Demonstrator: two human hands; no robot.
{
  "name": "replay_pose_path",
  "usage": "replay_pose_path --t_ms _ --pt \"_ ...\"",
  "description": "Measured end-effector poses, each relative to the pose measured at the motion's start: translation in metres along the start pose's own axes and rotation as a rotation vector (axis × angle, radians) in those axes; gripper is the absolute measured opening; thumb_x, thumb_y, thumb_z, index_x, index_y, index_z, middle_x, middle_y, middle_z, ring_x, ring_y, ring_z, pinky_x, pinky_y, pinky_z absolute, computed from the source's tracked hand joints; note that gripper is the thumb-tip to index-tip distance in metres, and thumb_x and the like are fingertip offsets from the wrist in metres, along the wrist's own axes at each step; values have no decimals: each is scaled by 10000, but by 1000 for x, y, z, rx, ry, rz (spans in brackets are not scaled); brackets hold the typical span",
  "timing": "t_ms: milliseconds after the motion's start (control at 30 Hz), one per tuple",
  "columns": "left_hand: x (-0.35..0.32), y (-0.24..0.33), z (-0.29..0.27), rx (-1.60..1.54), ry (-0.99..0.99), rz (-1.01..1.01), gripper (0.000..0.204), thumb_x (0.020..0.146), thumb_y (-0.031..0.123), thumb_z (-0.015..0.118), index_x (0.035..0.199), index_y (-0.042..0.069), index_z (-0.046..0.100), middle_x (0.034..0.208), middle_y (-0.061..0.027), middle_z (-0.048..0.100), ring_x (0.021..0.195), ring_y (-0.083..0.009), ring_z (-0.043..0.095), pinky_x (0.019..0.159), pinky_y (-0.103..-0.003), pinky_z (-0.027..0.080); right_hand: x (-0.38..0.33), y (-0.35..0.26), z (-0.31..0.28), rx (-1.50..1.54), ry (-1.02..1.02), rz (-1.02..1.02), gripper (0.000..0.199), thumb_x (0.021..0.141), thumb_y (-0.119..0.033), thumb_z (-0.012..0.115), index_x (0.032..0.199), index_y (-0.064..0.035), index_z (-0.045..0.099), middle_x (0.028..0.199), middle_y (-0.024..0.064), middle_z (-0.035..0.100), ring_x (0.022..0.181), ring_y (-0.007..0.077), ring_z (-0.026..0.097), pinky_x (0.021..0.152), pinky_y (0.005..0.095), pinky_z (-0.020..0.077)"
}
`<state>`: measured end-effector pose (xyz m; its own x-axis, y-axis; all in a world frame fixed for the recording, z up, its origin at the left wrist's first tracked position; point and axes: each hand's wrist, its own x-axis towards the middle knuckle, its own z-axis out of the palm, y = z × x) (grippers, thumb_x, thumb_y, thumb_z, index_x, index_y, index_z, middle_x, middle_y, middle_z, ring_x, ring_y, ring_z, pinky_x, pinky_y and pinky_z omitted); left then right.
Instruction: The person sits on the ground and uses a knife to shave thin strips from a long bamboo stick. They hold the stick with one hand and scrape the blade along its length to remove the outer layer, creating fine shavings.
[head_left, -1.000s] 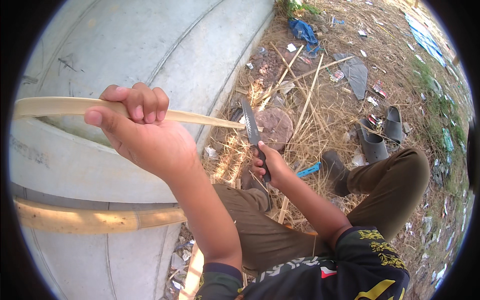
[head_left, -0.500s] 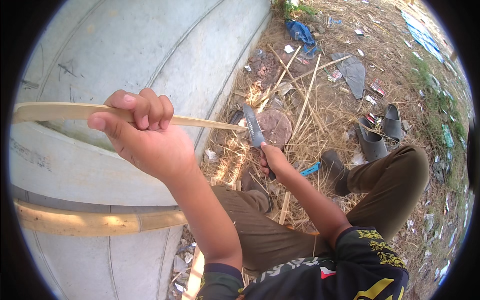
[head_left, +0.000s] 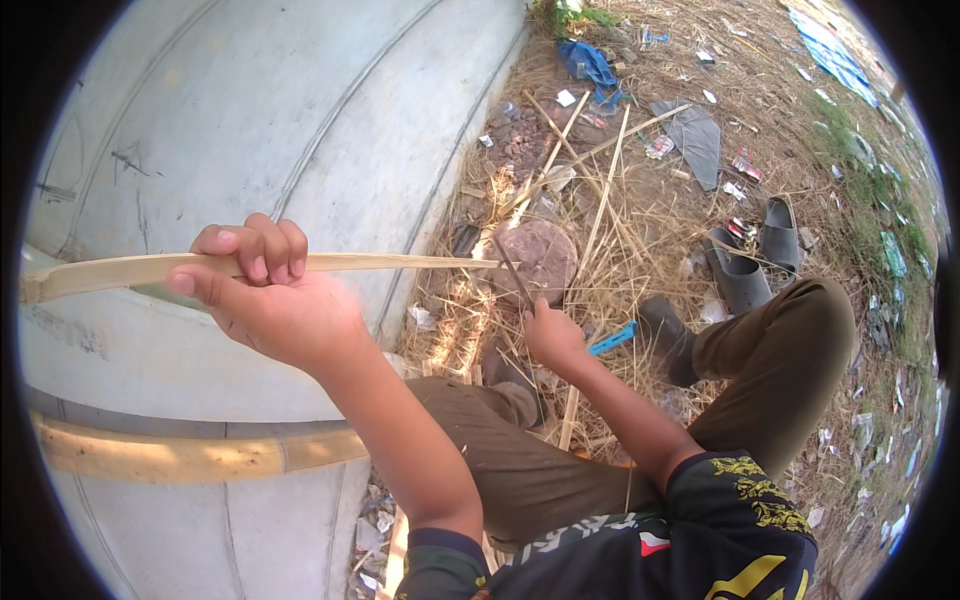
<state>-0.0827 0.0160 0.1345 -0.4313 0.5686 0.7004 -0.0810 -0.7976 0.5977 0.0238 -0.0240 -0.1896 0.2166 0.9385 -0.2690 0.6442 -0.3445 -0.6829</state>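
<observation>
In the head view, the left hand [head_left: 265, 300] is raised in front of the large pale grey concrete cylinder [head_left: 300, 130], its fingers curled tight around a long, thin, pale yellow split bamboo strip [head_left: 380, 263]. The strip runs roughly level across the face of the cylinder, from the picture's left rim to a tapered tip that ends just off the cylinder's right edge.

The right hand [head_left: 550, 335] sits lower, to the right of the cylinder and above the person's bent knee in olive-brown trousers, clenched on the handle of a dark-bladed knife [head_left: 512, 272]. The blade slants up and to the left, and its upper part meets the tip of the strip; whether they actually touch is too fine to tell.

A thicker pale bamboo pole [head_left: 190, 455] lies across the lower part of the cylinder, below the left forearm. Right of the cylinder, on dry straw-covered ground, lie a round flat brownish stone [head_left: 545, 255] just beyond the knife, a small bright blue plastic piece [head_left: 612, 338] just right of the right hand, and a pair of dark grey sandals [head_left: 755, 255] farther right.
</observation>
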Motion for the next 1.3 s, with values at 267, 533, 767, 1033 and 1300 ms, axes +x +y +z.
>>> replay_pose_path --t_ms 267,533,767,1033,1300 --pt "11 20 -17 -47 107 44 431 1087 417 357 815 104 474 636 26 290 544 -98 233 508 -239 209 34 78 5 -101 -32 279 299 946 -228 570 1163 -24 552 1138 209 659 1071 388 659 853 511 538" --pt "23 54 -36 135 429 249 394 1097 361 295 874 74 448 639 18 273 535 -110 223 472 -236 213 7 141 51 -414 151 12 285 836 -159 660 1104 -69 621 1154 149 592 1141 313 537 884 443 433" --pt "29 47 -45 207 660 189 388 1104 347 276 899 63 441 663 19 281 557 -122 243 492 -245 273 -31 186 59 -602 67 -70 243 837 -199 679 1059 -101 681 1114 110 635 1114 303 539 914 442 373" --pt "43 -11 -101 -140 799 -133 432 1107 387 243 862 88 434 653 11 298 560 -128 269 516 -263 295 20 114 -36 -276 25 135 200 911 -171 572 1044 -45 653 956 188 712 983 369 680 787 464 508" --pt "33 -28 -121 -422 896 -180 432 1104 388 203 857 112 425 637 7 331 570 -144 298 560 -292 344 16 21 -174 1793 120 62 393 949 -347 662 1158 -42 532 703 24 480 570 143 468 586 352 465"
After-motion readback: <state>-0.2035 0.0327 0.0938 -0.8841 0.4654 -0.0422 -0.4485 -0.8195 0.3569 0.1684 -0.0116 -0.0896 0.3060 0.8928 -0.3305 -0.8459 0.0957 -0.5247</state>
